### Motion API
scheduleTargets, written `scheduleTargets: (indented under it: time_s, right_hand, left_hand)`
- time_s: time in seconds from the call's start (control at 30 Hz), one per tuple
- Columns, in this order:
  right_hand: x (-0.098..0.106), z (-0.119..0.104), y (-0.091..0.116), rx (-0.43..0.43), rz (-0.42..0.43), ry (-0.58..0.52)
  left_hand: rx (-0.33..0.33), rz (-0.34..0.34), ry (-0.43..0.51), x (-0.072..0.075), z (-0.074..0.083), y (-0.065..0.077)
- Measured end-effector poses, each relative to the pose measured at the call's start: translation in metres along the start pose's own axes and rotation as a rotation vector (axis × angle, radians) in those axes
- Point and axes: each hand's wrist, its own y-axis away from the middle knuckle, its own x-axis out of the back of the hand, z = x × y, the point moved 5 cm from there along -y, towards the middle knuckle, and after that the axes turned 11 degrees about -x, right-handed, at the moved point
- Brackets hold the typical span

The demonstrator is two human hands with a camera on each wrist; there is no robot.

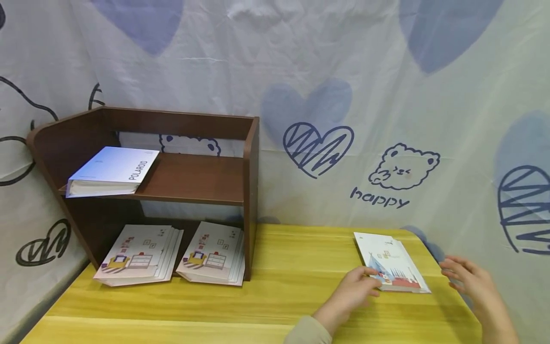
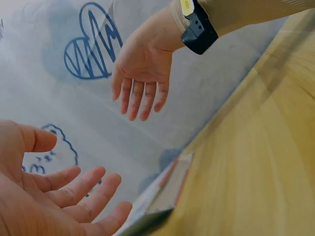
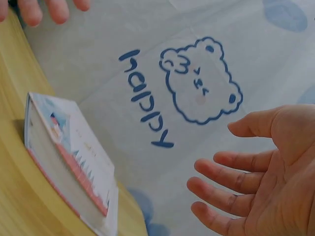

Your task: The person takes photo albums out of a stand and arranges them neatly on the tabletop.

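Note:
A white photo album [image 1: 388, 260] with a blue tent and red pattern on its cover lies flat at the right end of the wooden table. My left hand [image 1: 354, 290] is by its near left corner, fingers spread; in the head view they overlap the cover's edge, and I cannot tell whether they touch it. To the right of the album my right hand [image 1: 471, 282] is held apart from it, fingers loosely extended. The right wrist view shows the album [image 3: 74, 152] away from the right hand [image 3: 261, 172]. Neither hand holds anything.
A dark brown two-tier shelf [image 1: 251, 200] stands on the left. Its upper tier bears a blue-white POLAROID album [image 1: 113, 165]. Two white albums with a room drawing, one left [image 1: 137, 253] and one right [image 1: 212, 253], lie in the lower tier. A patterned cloth [image 1: 309, 200] hangs behind the table.

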Motion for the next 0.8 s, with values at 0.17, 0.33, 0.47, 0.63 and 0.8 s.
scheduleTargets:
  time_s: [0.17,0.33,0.47,0.63,0.8]
  right_hand:
    - [-0.001,-0.008,0.01,0.044,0.042,0.037]
    - [-0.001,-0.016,0.018,0.107,0.084,0.056]
    - [-0.001,-0.021,0.023,0.146,0.109,0.06]
    - [-0.003,-0.025,0.028,0.182,0.142,0.059]
    - [-0.003,-0.028,0.032,0.225,0.173,0.04]
  left_hand:
    - [-0.078,-0.005,-0.072,0.001,0.018,0.004]
    - [-0.122,-0.004,-0.135,0.001,0.029,0.006]
    - [-0.157,0.003,-0.185,0.004,0.036,0.009]
    - [-0.217,-0.007,-0.281,0.015,0.045,0.014]
    - [-0.286,-0.024,-0.372,0.03,0.055,0.019]
